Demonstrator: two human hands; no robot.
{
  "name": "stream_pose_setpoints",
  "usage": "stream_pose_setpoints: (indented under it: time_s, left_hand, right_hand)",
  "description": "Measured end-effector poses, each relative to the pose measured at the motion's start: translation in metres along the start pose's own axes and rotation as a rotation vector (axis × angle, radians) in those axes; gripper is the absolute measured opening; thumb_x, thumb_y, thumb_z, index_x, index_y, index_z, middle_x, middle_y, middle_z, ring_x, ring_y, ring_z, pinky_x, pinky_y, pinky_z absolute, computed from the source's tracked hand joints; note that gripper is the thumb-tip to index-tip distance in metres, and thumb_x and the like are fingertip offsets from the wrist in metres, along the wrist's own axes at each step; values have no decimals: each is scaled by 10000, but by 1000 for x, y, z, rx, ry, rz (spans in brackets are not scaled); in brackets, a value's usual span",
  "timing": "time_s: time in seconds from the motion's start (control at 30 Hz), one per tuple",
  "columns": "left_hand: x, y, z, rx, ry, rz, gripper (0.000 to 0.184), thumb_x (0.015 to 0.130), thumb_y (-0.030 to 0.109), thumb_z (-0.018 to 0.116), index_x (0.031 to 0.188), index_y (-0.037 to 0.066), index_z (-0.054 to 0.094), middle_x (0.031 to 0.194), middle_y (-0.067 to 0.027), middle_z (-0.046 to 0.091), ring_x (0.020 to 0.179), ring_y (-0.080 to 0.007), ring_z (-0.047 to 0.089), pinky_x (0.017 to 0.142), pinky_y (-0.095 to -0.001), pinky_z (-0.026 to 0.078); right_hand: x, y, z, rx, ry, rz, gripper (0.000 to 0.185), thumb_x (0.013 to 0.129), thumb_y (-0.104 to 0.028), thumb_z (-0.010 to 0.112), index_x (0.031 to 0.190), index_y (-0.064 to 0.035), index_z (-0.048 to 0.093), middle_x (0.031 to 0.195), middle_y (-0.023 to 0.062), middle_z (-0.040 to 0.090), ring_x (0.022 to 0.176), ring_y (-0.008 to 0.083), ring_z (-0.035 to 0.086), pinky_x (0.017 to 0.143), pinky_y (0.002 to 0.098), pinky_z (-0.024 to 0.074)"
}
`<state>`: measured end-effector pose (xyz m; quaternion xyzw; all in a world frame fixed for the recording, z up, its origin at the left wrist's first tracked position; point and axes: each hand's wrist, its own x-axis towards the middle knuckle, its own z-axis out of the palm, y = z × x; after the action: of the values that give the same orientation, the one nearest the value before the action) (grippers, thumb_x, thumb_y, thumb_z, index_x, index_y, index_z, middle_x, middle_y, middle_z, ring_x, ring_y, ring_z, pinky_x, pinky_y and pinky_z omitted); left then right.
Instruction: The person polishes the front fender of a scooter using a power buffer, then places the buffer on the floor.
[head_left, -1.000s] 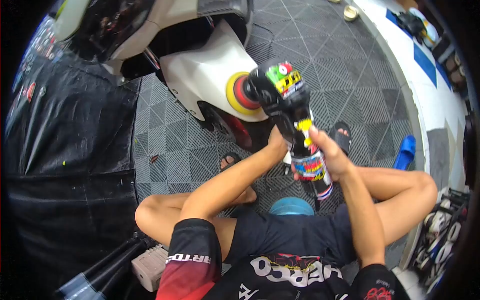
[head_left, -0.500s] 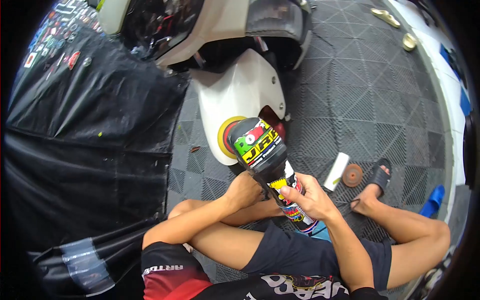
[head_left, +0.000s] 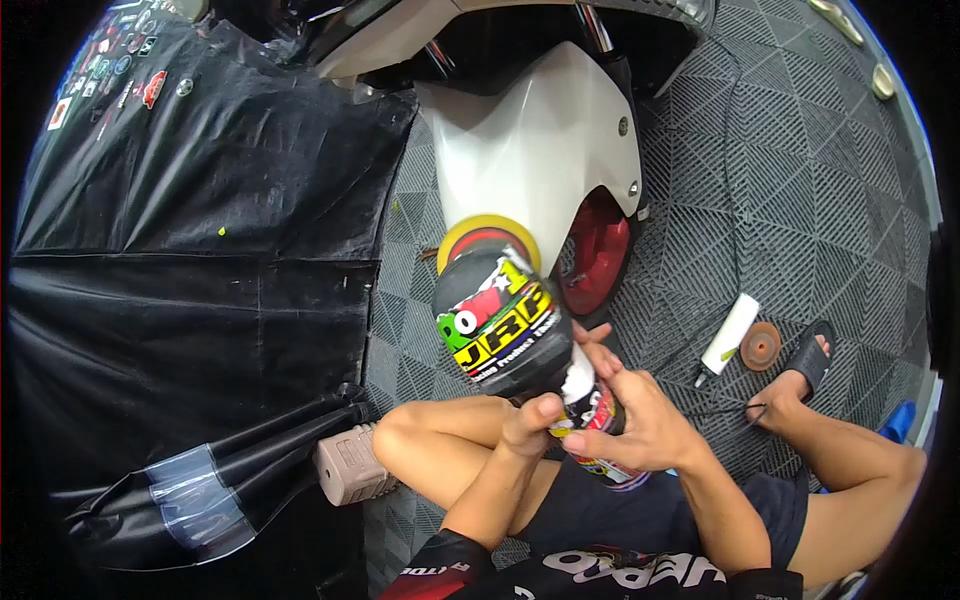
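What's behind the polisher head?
The upper rim of a yellow pad, then a white fender. The pad's lower part and working face, and any fender surface directly behind, are covered.

Free floor [head_left: 685,250] between white fender [head_left: 530,140] and bottle [head_left: 731,330]

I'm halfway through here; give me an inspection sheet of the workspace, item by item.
Surface: grey ribbed floor tiles; black sheet with creases on the left.
Job's things: polisher, its yellow-edged pad at the white fender's lower end; contact face hidden.
Clutter: white bottle lying beside an orange disc; beige block by the left knee.
Hands: left hand and right hand both hold the polisher.
Cables: dark cord near the right foot; where it leads, unclear.
Surroundings: blue slipper beyond that foot.
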<state>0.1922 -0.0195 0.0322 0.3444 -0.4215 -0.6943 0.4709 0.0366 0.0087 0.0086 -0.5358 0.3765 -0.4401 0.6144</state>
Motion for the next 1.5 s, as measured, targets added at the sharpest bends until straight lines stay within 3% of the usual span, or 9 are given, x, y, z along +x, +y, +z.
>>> stream_pose_setpoints:
  time_s: [0.2,0.3,0.43,0.7,0.87,1.07,1.13,1.3,1.5]
  left_hand:
    - [61,37,30,-15,28,89,586,827,400,711,1178,-47,571,940,-150,685,840,-208,659,771,-319,535]
    - [81,65,41,-68,-57,7,426,941,382,577,1031,-28,649,881,-105,694,783,-164,651,735,-294,519]
    - [70,43,26,231,55,131,630,821,469,570,1150,-69,568,862,-218,672,838,-287,648,762,-364,532]
    - [8,-54,-3,-210,-49,379,736,758,520,693,1248,38,430,938,-146,570,988,-273,542,1020,-514,384]
    - [-4,-86,12,-294,61,433,699,755,484,703,1232,43,446,940,-146,576,977,-273,541,983,-508,405]
    - [24,-25,19,-282,42,51,710,778,305,754,1354,12,461,1130,-133,597,1048,-196,564,900,-329,472]
    - [23,-16,15,-38,83,9,447,830,162,736,1228,2,609,1124,-86,650,987,-181,622,850,-340,520]
    - [3,-72,-2,237,27,125,419,838,99,691,1240,27,596,1101,-80,645,1023,-212,625,940,-348,508]
    - [7,-84,2,393,52,103,368,846,106,729,1188,6,638,1087,-92,692,1017,-231,660,930,-357,522]
  right_hand:
    - [45,-39,-15,545,46,-125,665,879,-283,778,1334,114,499,1250,165,601,1184,195,568,1047,329,410]
    - [58,-65,-20,562,-6,6,654,935,-224,665,1468,48,404,1234,87,612,1113,134,582,974,295,459]
    - [53,-51,-30,429,-117,87,668,889,-265,721,1408,66,459,1218,87,620,1110,141,585,973,299,461]
    - [23,-4,-30,-280,-185,-30,702,709,-508,845,1060,47,597,991,252,642,865,379,676,772,420,534]
    - [27,-21,-56,-368,-458,197,787,665,-373,907,1204,87,565,1095,224,685,837,368,709,767,373,549]
    - [36,-5,-51,-18,-203,-136,924,640,-234,936,1384,68,479,1300,155,624,1100,233,650,940,334,502]
    - [39,9,-47,177,-250,-43,901,623,-205,937,1366,38,489,1218,105,641,1063,184,627,924,326,507]
    - [34,74,-49,388,-418,56,497,682,-188,878,1088,18,680,1074,84,701,1002,137,629,947,309,492]
    - [35,91,-62,481,-359,59,475,625,-188,871,1007,30,694,857,68,718,779,134,657,761,299,544]
